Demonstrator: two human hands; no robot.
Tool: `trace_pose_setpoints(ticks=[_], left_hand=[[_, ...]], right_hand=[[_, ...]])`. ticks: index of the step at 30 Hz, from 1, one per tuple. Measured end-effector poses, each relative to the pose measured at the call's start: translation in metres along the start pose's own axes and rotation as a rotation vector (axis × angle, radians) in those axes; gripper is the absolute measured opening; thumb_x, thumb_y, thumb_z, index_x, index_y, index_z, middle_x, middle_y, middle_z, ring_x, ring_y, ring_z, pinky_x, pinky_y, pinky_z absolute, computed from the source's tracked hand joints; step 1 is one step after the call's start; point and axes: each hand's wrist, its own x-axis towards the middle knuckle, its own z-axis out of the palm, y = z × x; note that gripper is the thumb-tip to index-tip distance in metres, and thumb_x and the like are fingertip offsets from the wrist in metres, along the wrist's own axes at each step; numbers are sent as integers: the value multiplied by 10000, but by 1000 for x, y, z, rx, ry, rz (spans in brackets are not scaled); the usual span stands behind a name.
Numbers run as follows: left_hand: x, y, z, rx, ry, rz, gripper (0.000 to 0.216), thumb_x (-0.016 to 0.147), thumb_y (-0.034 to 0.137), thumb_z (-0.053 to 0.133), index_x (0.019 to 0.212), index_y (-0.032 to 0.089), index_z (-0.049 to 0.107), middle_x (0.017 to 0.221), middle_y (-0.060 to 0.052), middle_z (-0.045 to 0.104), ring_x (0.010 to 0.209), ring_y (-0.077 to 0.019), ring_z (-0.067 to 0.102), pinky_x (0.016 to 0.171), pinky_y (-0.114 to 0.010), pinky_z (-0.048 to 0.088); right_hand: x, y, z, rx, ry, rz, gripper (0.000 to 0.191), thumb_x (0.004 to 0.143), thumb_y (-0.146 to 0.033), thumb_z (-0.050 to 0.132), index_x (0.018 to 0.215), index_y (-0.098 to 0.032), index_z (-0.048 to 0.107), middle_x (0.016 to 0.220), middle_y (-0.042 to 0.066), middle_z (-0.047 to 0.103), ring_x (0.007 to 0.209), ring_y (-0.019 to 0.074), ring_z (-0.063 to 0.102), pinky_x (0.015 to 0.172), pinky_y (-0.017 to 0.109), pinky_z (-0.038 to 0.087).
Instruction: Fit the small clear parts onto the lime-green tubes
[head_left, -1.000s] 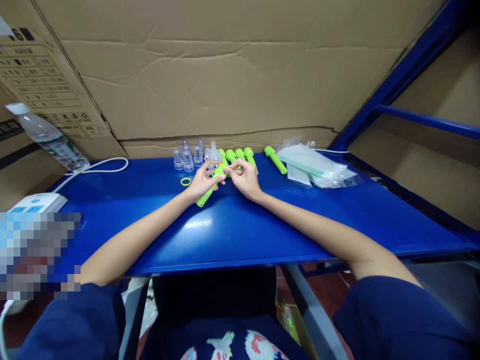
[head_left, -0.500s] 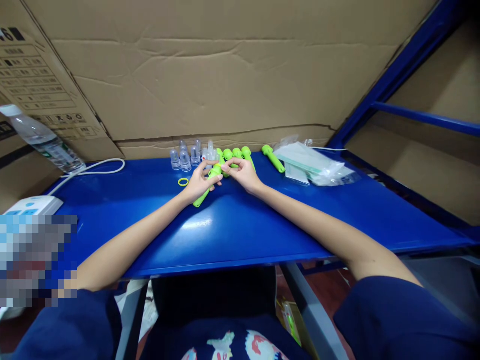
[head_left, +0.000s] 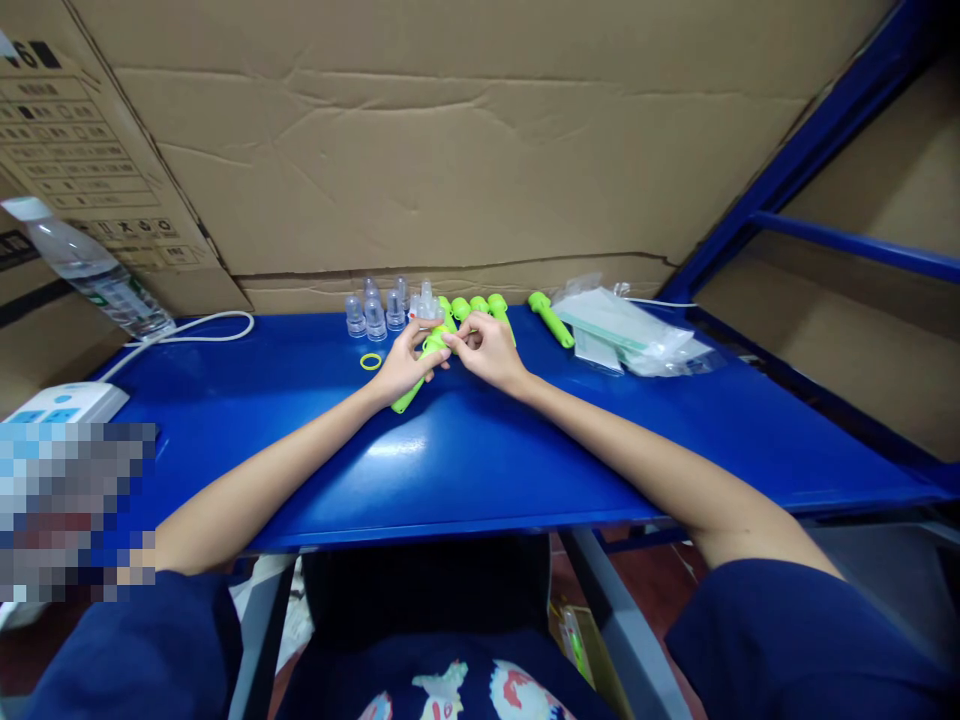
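Green tube [head_left: 418, 380] lies gripped in the curled left hand [head_left: 405, 366]; the right hand [head_left: 486, 352] pinches its far end (fingertips pressed together) above the tabletop [head_left: 480, 450].

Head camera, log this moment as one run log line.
left hand: holds green tube | right hand: fingers at tube's top end | nearby: yellow ring, clear caps | surface: blue table

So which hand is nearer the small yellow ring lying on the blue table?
Left. The left hand sits just right of the small yellow ring; the right hand lies farther right, beyond it.
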Motion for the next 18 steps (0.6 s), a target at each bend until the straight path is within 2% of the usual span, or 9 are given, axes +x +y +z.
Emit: trace_pose_setpoints(ticks=[3, 6, 9, 12, 18], left_hand=[[-1, 0, -1, 12, -6, -14, 551, 752, 249, 796, 1216, 171, 507, 1131, -100, 657, 659, -105, 690, 443, -162, 418], [-2, 1, -3, 30, -19, -36, 524, 771, 234, 776, 1214, 174, 502, 1010, -52, 658, 653, -103, 684, 458, -157, 421], [-2, 2, -3, 39, -25, -44, 525, 772, 237, 777, 1214, 178, 498, 923, -20, 654, 643, -104, 685, 463, -152, 422], [-1, 1, -3, 38, -11, -56, 559, 762, 225, 787, 1228, 180, 480, 905, -22, 674, 648, -113, 698, 466, -150, 425], [0, 0, -3, 34, 3, -75, 523, 760, 237, 801, 1164, 159, 479, 844, -27, 692, 647, -135, 712, 470, -165, 440]], right_hand=[[2, 4, -1, -35, -24, 10, 460, 813, -557, 726, 583, -224, 507, 624, 18, 529, 571, 147, 451, 581, 321, 390], [2, 11, -1, -27, -80, 18, 551, 802, -701, 677, 584, -223, 509, 589, 6, 523, 557, 140, 444, 568, 311, 375], [-2, 17, 0, 49, -194, 59, 648, 815, -840, 522, 651, -214, 539, 569, -6, 529, 510, 122, 445, 513, 289, 356], [-5, 21, 3, 159, -272, 141, 712, 833, -896, 364, 717, -214, 533, 525, -28, 513, 421, 101, 435, 460, 275, 355], [-5, 27, 6, 234, -330, 169, 704, 797, -891, 430, 743, -198, 543, 635, -15, 597, 403, 73, 479, 443, 255, 386]])
